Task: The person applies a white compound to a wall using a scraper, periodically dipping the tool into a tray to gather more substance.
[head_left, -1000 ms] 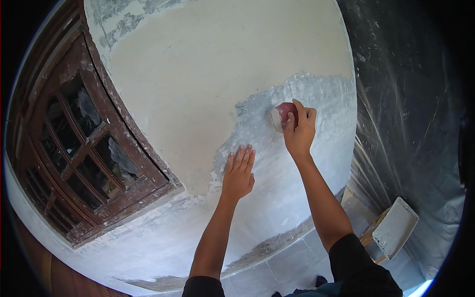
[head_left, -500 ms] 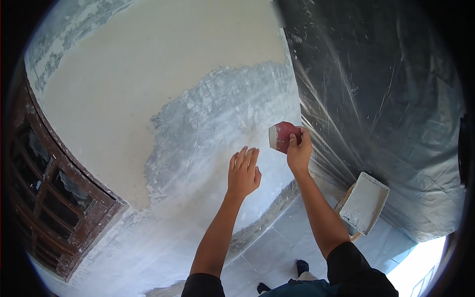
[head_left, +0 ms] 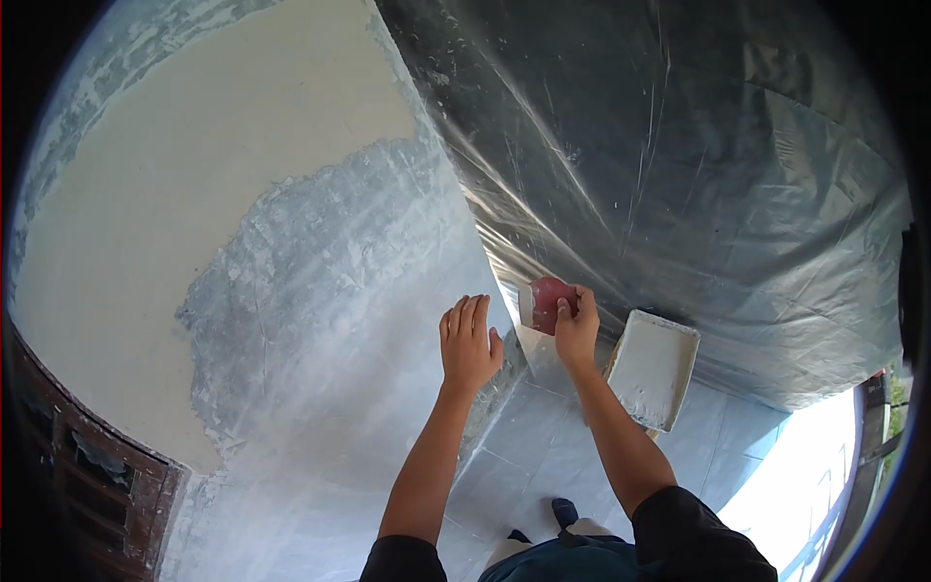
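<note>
My right hand (head_left: 576,332) grips a red putty spreader (head_left: 550,299), thumb on its face, with pale filler along its left edge. The spreader overlaps the wall's corner, where the dark plastic sheet (head_left: 621,165) begins. To its left, my left hand (head_left: 469,349) is raised with the fingers straight and the thumb apart, holding nothing. It appears in front of the lower part of the wall (head_left: 320,291), which has a smooth cream coat above and a rough grey-white patch lower down.
A tray (head_left: 693,341) of white filler sits at the lower right, on a support over the tiled floor (head_left: 524,446). At the lower left is a brown wooden frame with panes (head_left: 97,485). Bright light falls at the right edge beyond the sheet.
The view has swung to the right, so the wall and window frame sit further left. My right hand has brought the spreader lower, away from the wall patch and closer to the tray.
</note>
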`<state>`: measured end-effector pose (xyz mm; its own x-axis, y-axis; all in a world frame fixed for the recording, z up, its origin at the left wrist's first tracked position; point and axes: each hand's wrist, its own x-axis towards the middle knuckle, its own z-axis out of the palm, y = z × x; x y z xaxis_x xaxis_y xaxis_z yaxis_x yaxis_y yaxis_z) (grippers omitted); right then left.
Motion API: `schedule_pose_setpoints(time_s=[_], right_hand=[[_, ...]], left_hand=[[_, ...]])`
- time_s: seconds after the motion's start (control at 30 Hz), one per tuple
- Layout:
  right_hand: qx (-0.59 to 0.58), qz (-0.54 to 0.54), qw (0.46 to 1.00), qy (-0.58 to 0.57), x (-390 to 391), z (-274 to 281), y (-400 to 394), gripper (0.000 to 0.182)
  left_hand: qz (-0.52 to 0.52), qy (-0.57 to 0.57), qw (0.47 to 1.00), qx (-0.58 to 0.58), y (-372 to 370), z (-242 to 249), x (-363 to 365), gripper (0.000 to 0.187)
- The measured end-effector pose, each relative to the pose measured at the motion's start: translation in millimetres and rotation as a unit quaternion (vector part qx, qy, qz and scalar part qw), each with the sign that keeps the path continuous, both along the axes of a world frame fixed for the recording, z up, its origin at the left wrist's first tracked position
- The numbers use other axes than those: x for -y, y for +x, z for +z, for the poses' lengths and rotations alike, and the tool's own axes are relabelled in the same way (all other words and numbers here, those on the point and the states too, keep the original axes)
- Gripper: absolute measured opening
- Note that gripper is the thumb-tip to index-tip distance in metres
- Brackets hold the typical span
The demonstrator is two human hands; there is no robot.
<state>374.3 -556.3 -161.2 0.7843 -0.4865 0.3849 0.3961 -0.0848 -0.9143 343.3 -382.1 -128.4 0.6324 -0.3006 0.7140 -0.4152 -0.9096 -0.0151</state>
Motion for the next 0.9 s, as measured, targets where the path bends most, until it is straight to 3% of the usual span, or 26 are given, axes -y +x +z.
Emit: schedule_pose_setpoints(time_s=[0.4, 0.5, 0.7, 0.9], right_hand=[[-0.085, -0.152, 0.985, -0.006, 88, -51, -38, 0.022], [-0.142, -0.166, 0.976, -0.001, 113, -59, -53, 0.019], [-0.113, -0.198, 0.973, 0.042, 155, -100, -82, 0.021], [-0.176, -0.211, 0.96, 0.06, 185, -134, -116, 0.025]], left_hand=[[-0.159, -0.051, 0.98, -0.107, 28, -62, 89, 0.057], [-0.182, -0.051, 0.974, -0.128, 26, -85, 112, 0.055], [-0.253, -0.063, 0.945, -0.196, 15, -126, 156, 0.054], [-0.29, -0.077, 0.919, -0.255, -2, -167, 188, 0.054]])
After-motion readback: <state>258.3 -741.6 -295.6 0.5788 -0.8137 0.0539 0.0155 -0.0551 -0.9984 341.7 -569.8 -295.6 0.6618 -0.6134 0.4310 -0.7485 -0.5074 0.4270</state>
